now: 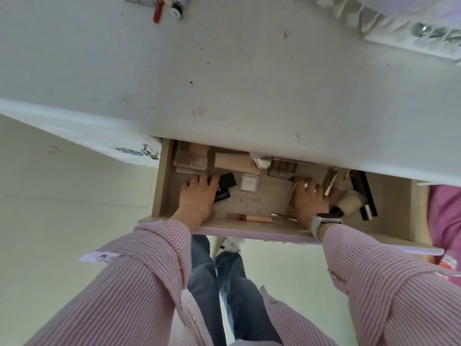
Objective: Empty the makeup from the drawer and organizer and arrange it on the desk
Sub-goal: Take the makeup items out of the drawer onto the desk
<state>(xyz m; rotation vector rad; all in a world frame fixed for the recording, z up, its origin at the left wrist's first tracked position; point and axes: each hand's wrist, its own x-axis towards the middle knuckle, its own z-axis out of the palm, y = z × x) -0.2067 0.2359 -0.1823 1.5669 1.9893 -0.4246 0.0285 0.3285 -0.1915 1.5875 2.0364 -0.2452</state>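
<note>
The open drawer (249, 232) sticks out under the white desk (224, 71). It holds a beige palette (190, 157), a beige tube (234, 162), a white square compact (248, 182), a dark eyeshadow palette (283, 167), a pink-beige stick (249, 217), a gold tube (330, 182), a fluffy brush (350, 199) and a long black case (365, 193). My left hand (197, 196) lies palm down with spread fingers touching black items (227, 181). My right hand (308, 199) lies palm down beside the gold tube, a thin stick along its thumb; I cannot see whether it holds it.
At the desk's far edge lie a red tube (158, 11) and a white-and-black tube (176, 7). A white frilled object (424, 33) sits at the back right. A shut drawer front with a knob (149, 152) is on the left; something pink (446, 213) on the right.
</note>
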